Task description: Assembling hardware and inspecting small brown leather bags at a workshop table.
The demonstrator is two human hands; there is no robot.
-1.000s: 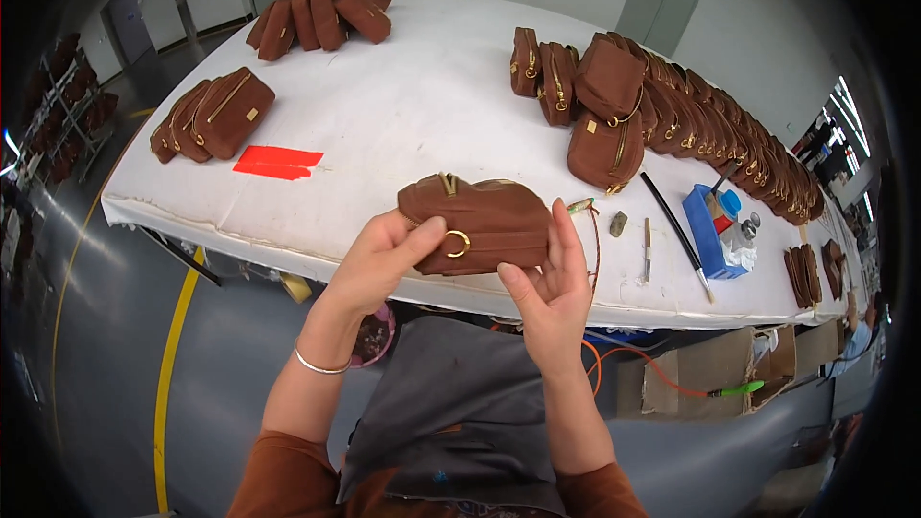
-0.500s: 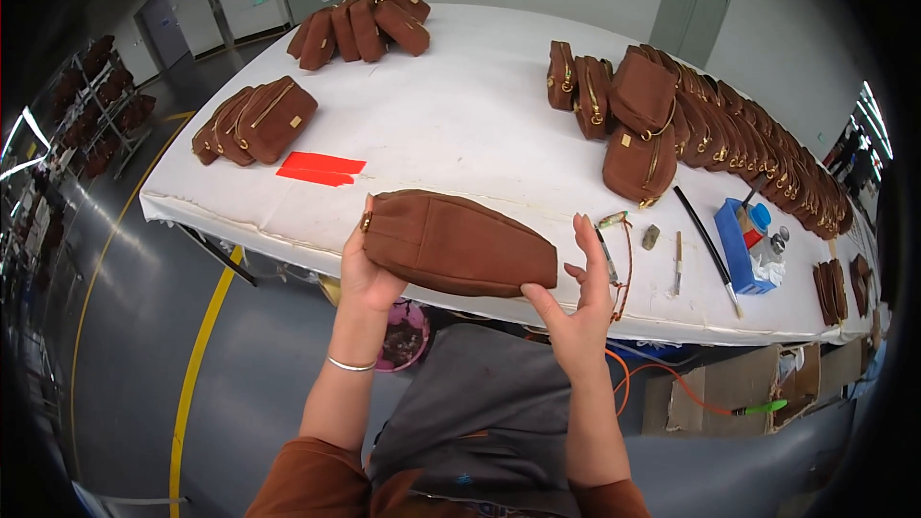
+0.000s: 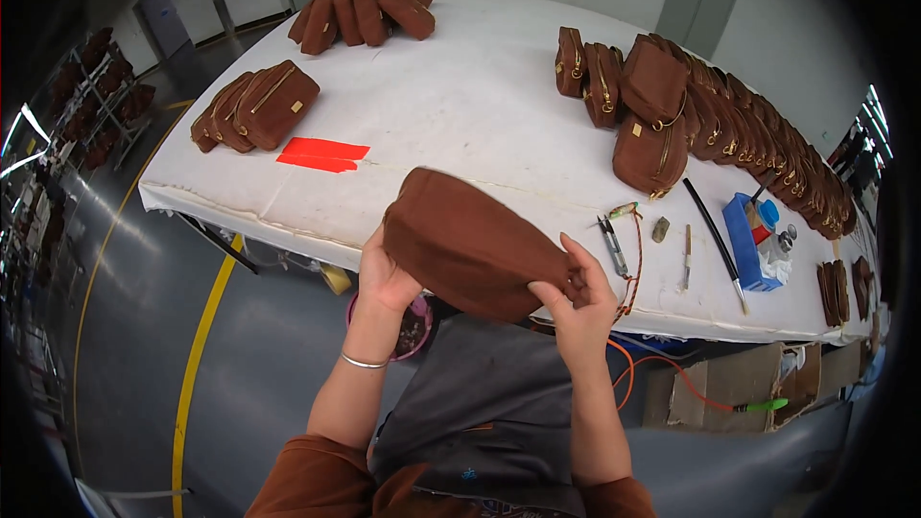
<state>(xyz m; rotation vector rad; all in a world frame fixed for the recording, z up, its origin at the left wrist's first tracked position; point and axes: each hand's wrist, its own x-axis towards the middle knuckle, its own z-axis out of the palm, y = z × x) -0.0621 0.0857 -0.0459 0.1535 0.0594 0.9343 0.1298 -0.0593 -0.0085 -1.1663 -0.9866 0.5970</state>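
Head view: I can see both of the person's hands on one brown bag (image 3: 475, 245), held up in the air over the near edge of the white-covered table (image 3: 480, 86), straight in front of the body. The left hand (image 3: 387, 278) cups the bag's left end; most of its fingers are hidden behind it, so how far they bend I can't tell. The right hand (image 3: 585, 312) has the lower right corner, thumb pressed on the near face, index finger arched just above the thumb with a small gap between, the other fingers curled in, partly out of sight.

The bag looks soft and full, plain and smooth on the face I see, rounded along its edges, broader at the left end and narrowing to the right. Its long axis slants from upper left to lower right, the narrower end pointing toward the right hand, the broad end up past the left.
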